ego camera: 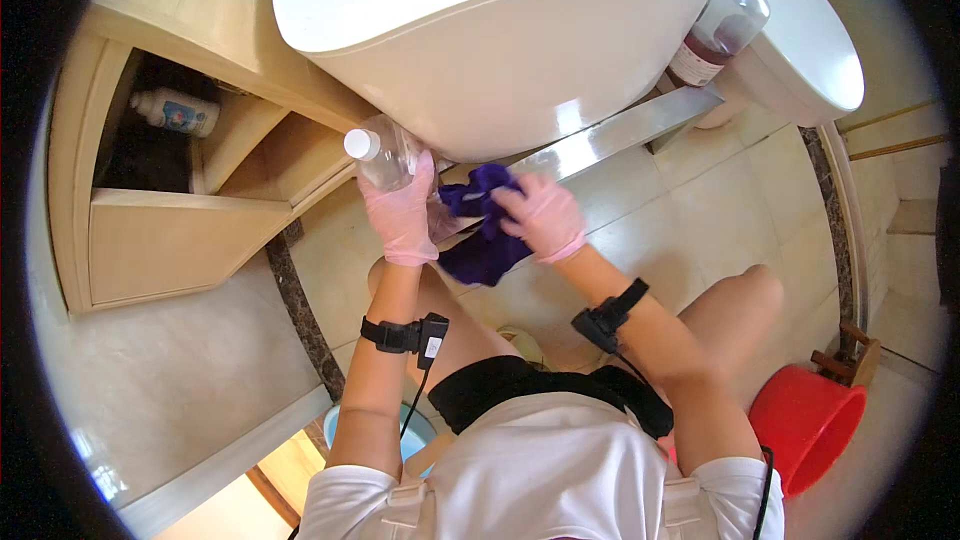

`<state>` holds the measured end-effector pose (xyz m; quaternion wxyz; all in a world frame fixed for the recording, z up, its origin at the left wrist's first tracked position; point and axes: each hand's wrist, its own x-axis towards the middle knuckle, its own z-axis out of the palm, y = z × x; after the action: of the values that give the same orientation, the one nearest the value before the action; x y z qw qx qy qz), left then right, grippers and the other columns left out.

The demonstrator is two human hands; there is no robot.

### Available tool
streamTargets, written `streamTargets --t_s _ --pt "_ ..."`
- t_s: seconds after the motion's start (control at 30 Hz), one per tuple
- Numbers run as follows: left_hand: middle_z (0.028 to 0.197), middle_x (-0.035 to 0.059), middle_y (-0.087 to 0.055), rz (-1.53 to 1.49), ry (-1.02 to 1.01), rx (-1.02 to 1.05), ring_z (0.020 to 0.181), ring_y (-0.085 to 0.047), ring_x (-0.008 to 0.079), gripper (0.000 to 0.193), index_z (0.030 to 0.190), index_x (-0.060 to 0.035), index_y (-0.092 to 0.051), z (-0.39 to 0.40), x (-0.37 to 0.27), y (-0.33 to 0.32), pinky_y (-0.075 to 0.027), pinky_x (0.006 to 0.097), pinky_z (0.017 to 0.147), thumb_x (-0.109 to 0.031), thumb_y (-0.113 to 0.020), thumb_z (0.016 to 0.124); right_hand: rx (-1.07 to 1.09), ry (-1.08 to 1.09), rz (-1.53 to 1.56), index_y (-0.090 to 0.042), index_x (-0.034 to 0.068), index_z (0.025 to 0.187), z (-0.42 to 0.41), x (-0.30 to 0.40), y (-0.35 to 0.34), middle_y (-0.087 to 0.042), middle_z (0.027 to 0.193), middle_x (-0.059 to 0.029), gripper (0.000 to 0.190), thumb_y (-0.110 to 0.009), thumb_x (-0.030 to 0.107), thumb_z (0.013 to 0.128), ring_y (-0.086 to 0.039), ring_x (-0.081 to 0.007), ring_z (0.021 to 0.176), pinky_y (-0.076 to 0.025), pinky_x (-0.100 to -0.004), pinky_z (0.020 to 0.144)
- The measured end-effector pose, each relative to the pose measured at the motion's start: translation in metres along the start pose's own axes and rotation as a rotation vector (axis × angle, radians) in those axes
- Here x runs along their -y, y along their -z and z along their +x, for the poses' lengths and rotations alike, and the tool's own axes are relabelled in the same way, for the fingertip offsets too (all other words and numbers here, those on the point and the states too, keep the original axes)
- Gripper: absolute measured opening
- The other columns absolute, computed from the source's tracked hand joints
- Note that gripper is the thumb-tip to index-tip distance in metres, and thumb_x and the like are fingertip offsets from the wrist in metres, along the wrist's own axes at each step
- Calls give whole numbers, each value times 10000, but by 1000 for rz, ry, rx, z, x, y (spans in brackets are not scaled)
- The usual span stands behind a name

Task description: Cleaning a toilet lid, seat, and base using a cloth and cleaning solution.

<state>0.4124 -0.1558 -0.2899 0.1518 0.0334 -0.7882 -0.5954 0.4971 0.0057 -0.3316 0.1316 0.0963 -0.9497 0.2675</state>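
My left hand (400, 219), in a pink glove, is closed around a clear plastic bottle (386, 165) with a white cap, upper left of centre. Just right of it, my right hand (544, 216), also gloved in pink and slightly blurred, grips a dark purple cloth (487, 259) that hangs in loose folds beside the bottle. Both hands are below the rounded front of a white washbasin (510, 67). Another clear bottle (718, 34) with a white cap and dark reddish liquid stands at the upper right, on a metal ledge.
A wooden cabinet (180, 240) with an open compartment holding a white bottle (176, 112) is at the left. A metal bar (600, 146) runs under the basin. Low at the right lies a tilted red bucket (806, 420); a light blue basin (412, 431) is behind my left arm.
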Motion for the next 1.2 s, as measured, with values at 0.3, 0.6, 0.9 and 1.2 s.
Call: streamTargets --t_s 0.3,0.6,0.9,1.2 --pt "1073 102 -585 133 -111 290 978 -571 203 632 1259 -56 -404 -65 -28 -7 -454 302 851 -91 -714 709 -538 -728 800 -585 44 1026 -9 -9 87 -629 887 -88 233 -626 149 822 -582 -145 732 -485 -280 675" --pt "1103 63 -574 29 32 784 955 -565 146 632 1222 -75 -451 -99 -32 -47 -450 308 850 -74 -720 650 -526 -673 1181 -560 2 1099 25 -10 98 -624 889 -60 358 -634 153 784 -564 -116 776 -471 -254 699" --pt "1201 91 -493 -252 20 965 1115 -479 172 706 1275 -43 -378 -78 -60 -69 -395 296 939 -24 -703 648 -685 -625 1214 -565 24 1047 -2 -29 145 -574 790 -1 268 -630 146 817 -511 -79 670 -441 -233 604" --pt "1136 76 -514 -667 260 1075 1057 -507 165 741 1266 -52 -380 -104 -41 -82 -420 332 909 11 -719 610 -512 -660 1044 -584 24 1036 -35 -42 112 -590 752 -13 298 -635 212 811 -524 -75 652 -449 -229 595"
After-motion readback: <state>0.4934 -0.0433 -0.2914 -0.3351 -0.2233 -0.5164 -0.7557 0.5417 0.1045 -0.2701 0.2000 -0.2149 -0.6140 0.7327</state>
